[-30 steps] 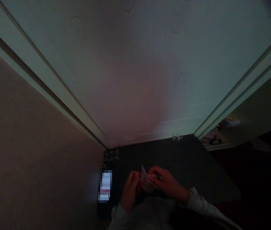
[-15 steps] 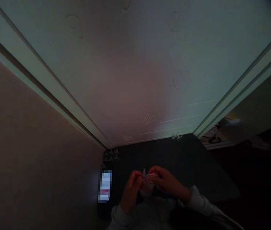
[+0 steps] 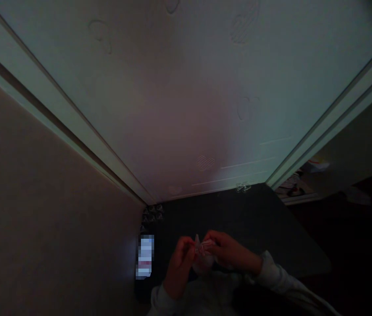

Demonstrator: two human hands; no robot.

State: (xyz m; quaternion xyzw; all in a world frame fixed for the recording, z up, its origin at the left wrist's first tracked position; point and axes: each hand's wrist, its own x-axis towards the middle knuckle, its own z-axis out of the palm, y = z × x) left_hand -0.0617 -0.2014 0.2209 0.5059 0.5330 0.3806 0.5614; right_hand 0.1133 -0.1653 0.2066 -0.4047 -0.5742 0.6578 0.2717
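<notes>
Both my hands meet low in the middle of the view, over the near edge of the dark table (image 3: 251,228). My left hand (image 3: 181,263) has its fingers bent and pinched on the left side of a small pale, pinkish piece (image 3: 203,262). From the right, my right hand (image 3: 223,248) grips the same piece between thumb and fingers. A light pointed tip sticks up between the hands, and a rounded whitish part hangs below them. Dim light hides what kind of thing it is.
A lit, blurred-out screen (image 3: 145,256) is at the table's left edge. Several small clear items (image 3: 153,213) sit in the back left corner, and more clear pieces (image 3: 243,187) at the back. A white panel with heart patterns (image 3: 186,109) rises behind; a wall (image 3: 57,210) borders the left.
Both hands have shifted slightly downward with the pale piece between them. The pointed tip shows a little more clearly. The grip of both hands looks about the same.
</notes>
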